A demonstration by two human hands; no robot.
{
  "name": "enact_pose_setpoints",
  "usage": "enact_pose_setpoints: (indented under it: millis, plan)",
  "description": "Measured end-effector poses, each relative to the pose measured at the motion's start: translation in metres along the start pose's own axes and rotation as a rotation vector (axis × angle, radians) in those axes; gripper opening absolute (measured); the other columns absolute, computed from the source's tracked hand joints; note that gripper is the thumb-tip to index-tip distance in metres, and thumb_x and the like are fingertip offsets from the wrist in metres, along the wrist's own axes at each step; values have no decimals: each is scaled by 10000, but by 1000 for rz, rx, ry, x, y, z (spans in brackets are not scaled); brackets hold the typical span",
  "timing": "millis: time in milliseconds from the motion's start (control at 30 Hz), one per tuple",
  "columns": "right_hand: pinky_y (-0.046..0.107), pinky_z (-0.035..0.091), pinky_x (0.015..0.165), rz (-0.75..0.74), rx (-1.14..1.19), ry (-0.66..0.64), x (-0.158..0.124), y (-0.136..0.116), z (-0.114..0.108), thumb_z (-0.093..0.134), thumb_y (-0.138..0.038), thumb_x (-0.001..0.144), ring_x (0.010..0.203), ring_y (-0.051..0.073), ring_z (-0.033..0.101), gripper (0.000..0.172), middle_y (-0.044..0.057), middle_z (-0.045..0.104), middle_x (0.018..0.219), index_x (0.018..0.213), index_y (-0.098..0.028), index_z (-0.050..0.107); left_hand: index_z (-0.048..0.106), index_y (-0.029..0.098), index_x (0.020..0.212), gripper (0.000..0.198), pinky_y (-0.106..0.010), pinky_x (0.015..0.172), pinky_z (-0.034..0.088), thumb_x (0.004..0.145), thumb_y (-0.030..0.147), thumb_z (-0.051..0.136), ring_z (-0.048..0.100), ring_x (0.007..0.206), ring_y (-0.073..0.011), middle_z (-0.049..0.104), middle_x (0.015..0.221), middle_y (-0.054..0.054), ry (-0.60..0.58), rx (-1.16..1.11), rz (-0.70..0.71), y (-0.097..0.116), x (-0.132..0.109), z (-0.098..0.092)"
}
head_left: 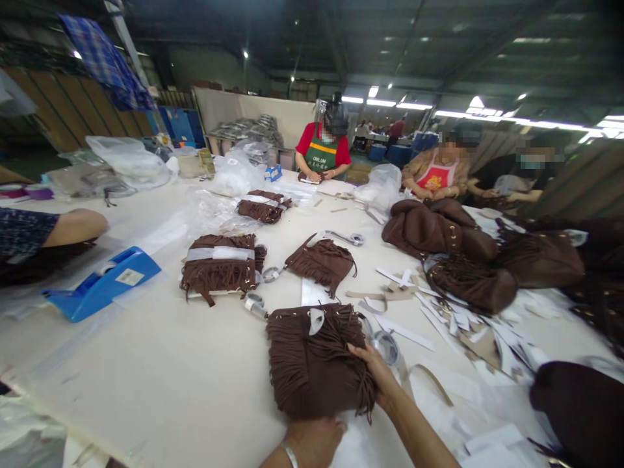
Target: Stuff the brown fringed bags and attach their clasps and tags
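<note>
A dark brown fringed handbag (312,364) lies in front of me on the white table, with a white wrapped piece on its top edge. My right hand (377,374) holds its right side, with fingers over the fringe. At the bottom edge, my left hand (314,439), with a bracelet at the wrist, is closed against the bag; its fingertips are hidden. Wrapped strap ends (387,348) stick out beside the bag's right side. Just beyond it lies a smaller brown fringed piece (322,263), and to the left a fringed bag with a pale band (221,260).
A blue tape dispenser (104,283) stands at left, near another person's arm (75,227). Paper and card scraps (480,338) litter the right side, by piled brown bags (439,234). Plastic bags (238,172) lie farther back. A person in a green apron (322,156) works across the table.
</note>
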State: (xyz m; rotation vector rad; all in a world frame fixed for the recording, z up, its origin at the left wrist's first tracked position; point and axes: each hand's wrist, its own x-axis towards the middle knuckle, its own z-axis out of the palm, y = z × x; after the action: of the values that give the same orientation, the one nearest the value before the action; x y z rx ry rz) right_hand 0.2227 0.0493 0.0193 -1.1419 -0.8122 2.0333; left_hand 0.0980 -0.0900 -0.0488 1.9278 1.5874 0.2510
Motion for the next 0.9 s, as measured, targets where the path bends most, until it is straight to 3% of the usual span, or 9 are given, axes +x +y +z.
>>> enact_pose_setpoints:
  millis: [133,300,467,600,700,800,900]
  plan:
    - [418,537,879,23,4,4,-4,4,-8,752,-285,691,910,270,705,403,66,748,954,1063,-187,633,695,204,1018,387,-358,767,504,956,360,346,673,868,-245,722,939,-107,-80,78,-61,4,-14,-16]
    - [426,541,865,-38,-38,2,-8,1,-13,729,-317,702,910,275,704,379,71,742,976,1051,-200,638,700,216,1001,381,-378,834,477,956,323,337,649,947,-258,716,975,-105,32,105,-36,4,-30,-34]
    - [449,510,917,-80,-201,26,0,19,-26,714,-401,715,982,292,681,458,72,734,1027,1112,-189,632,687,191,997,320,-375,827,480,943,284,386,648,927,-248,712,929,-115,96,152,-37,5,-38,-43]
    - [446,485,951,-230,-470,90,7,28,-33,659,-512,747,1081,294,635,504,83,710,1106,1120,-175,639,685,157,936,303,-375,828,492,942,271,405,654,903,-243,706,928,-128,138,199,-24,3,-48,-44]
    - [453,470,962,-336,-766,183,6,25,-35,616,-564,758,1089,301,623,521,93,698,1123,1108,-178,633,676,156,976,253,-373,856,505,921,285,464,659,909,-242,708,944,-120,225,228,37,-6,-68,-53]
    - [464,490,912,-357,-1079,299,-11,12,-31,568,-552,809,1014,307,647,519,104,702,1062,1174,-183,585,653,193,1061,235,-318,855,528,918,278,487,668,919,-210,713,1001,-84,334,213,162,-12,-96,-78]
    - [501,477,917,-483,-1347,419,-43,-6,-14,501,-521,884,1069,323,614,546,141,658,1140,1315,-185,492,621,221,1099,251,-262,850,535,957,230,414,666,929,-157,703,1024,-48,458,135,134,-4,-109,-109]
